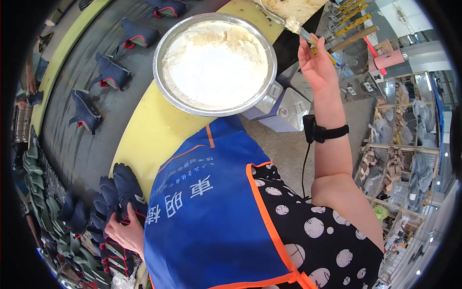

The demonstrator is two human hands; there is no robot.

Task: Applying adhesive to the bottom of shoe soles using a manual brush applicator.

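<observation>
My right hand (318,62) is raised at the upper right, its fingers closed on the handle of a brush (304,34). The pale bristles point up and left, beside a board coated with cream-coloured residue (293,8). Down at the lower left, my left hand (126,231) grips the edge of a navy shoe upper (128,185) with red trim. More such uppers are bunched around it. A round metal basin (161,91) of thick white paste (214,67) stands between the two hands, at the table's edge.
Several navy uppers (111,71) lie spaced out on a dark conveyor belt (103,149) with a yellow rim (137,130). Green shoe parts (41,188) are heaped at far left, near another person's hand (31,84). Metal cans (288,111) stand below the basin; wire shelves (402,144) hold bagged items.
</observation>
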